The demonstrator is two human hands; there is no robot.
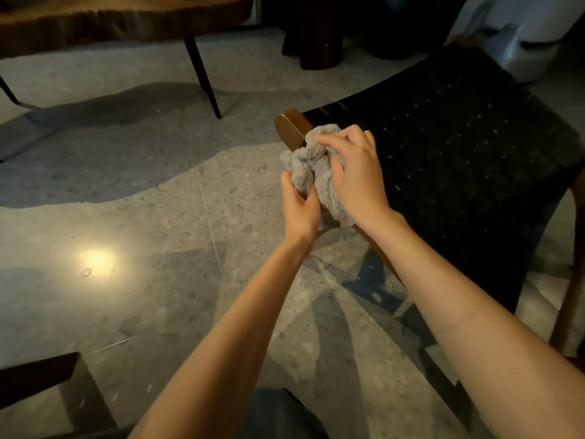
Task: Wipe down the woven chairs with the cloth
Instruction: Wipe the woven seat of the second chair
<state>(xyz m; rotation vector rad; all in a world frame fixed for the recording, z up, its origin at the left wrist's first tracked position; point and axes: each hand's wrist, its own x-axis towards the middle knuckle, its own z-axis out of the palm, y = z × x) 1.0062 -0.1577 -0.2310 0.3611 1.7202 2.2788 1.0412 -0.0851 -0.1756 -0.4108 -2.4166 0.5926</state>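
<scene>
Bunching a crumpled grey fluffy cloth (305, 171) between them, both bare hands work at the edge of the black woven-strap chair with a brown wooden frame (459, 147). The left grip (299, 207) is clenched round the lower folds of the cloth, just off the chair's side rail. The right grip (354, 172) curls over the top of the cloth, fingertips pinching it, close to the rail's rounded end. The cloth lies against that rail, its tail hanging down past it; whether it reaches the chair's weave I cannot tell. Beside the chair spreads a grey speckled terrazzo floor (126, 201) carrying a bright round reflection of light (95, 259). Beyond the chair, across that floor, stands a thick raw-edged wooden desk on thin black legs (95, 23).
</scene>
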